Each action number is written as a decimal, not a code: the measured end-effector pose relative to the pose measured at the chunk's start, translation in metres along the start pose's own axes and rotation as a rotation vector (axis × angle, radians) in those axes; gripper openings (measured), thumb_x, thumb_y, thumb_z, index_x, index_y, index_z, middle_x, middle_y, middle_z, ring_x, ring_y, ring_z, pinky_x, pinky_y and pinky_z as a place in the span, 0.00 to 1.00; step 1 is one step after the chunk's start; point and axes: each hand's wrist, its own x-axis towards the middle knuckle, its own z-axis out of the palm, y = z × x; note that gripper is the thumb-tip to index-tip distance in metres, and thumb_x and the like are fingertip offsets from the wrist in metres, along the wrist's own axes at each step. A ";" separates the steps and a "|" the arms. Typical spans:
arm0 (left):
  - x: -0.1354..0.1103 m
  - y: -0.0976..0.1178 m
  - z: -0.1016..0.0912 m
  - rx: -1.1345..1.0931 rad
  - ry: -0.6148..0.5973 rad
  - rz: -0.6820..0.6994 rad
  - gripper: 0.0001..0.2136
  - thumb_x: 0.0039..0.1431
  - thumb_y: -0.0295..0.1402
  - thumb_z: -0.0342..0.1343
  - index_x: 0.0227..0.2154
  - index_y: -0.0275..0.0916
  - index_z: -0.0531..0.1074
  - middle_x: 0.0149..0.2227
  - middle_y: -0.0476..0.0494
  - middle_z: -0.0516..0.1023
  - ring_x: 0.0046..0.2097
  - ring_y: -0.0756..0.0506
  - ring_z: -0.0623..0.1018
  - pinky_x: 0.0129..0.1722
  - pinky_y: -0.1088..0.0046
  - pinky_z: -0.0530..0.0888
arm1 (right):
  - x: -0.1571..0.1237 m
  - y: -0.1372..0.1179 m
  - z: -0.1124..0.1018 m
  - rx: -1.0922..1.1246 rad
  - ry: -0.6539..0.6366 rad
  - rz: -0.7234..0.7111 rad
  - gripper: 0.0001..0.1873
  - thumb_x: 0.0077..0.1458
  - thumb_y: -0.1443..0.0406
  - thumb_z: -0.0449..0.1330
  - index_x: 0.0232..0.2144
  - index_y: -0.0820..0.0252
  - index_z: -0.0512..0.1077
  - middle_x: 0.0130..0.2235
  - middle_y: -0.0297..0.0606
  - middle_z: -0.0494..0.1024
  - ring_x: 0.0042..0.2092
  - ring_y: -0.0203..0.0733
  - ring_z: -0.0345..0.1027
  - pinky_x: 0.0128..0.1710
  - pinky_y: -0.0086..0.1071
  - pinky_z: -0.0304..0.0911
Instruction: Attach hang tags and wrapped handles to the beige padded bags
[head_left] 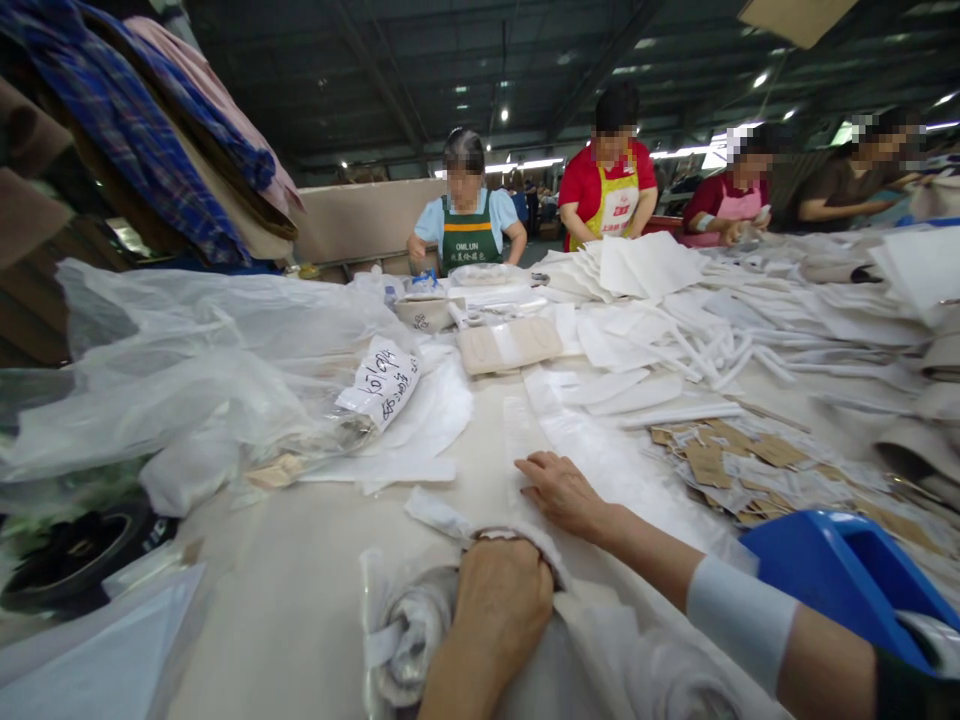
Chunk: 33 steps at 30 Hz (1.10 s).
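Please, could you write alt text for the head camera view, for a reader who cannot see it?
A person's left hand is closed on pale cloth, next to a cloth roll in clear plastic, while the open right hand is over a table. White sheets and plastic bags lie around; several people are across the table.

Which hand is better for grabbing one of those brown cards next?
Probably the right hand: it's nearer the brown cards, and its fingers look loosely open. The left hand is curled down against the pale cloth, so it seems busier.
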 end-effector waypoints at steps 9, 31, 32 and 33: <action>0.026 -0.005 0.011 0.040 -0.030 -0.087 0.17 0.59 0.27 0.40 0.40 0.31 0.74 0.36 0.32 0.80 0.39 0.39 0.79 0.39 0.64 0.73 | 0.002 0.006 0.002 0.119 -0.073 0.046 0.04 0.56 0.67 0.58 0.32 0.63 0.73 0.43 0.41 0.73 0.46 0.43 0.67 0.48 0.41 0.60; 0.029 -0.019 0.014 -0.020 -0.010 -0.087 0.15 0.59 0.30 0.43 0.36 0.34 0.76 0.40 0.34 0.78 0.45 0.42 0.76 0.45 0.71 0.69 | -0.197 -0.086 -0.069 0.349 0.434 0.024 0.06 0.60 0.67 0.52 0.36 0.57 0.69 0.31 0.36 0.75 0.32 0.37 0.70 0.33 0.29 0.65; 0.030 -0.020 0.014 -0.028 -0.008 -0.077 0.14 0.59 0.29 0.44 0.35 0.34 0.76 0.40 0.35 0.78 0.45 0.42 0.76 0.45 0.71 0.68 | -0.216 -0.093 -0.058 0.342 0.433 0.017 0.06 0.60 0.68 0.52 0.37 0.56 0.68 0.31 0.36 0.75 0.32 0.37 0.70 0.32 0.28 0.66; 0.032 -0.022 0.014 -0.036 -0.004 -0.069 0.14 0.58 0.29 0.45 0.34 0.34 0.77 0.40 0.35 0.78 0.45 0.42 0.76 0.45 0.71 0.68 | -0.235 -0.099 -0.044 0.318 0.434 0.012 0.07 0.59 0.69 0.51 0.38 0.55 0.68 0.32 0.37 0.76 0.33 0.38 0.71 0.33 0.29 0.67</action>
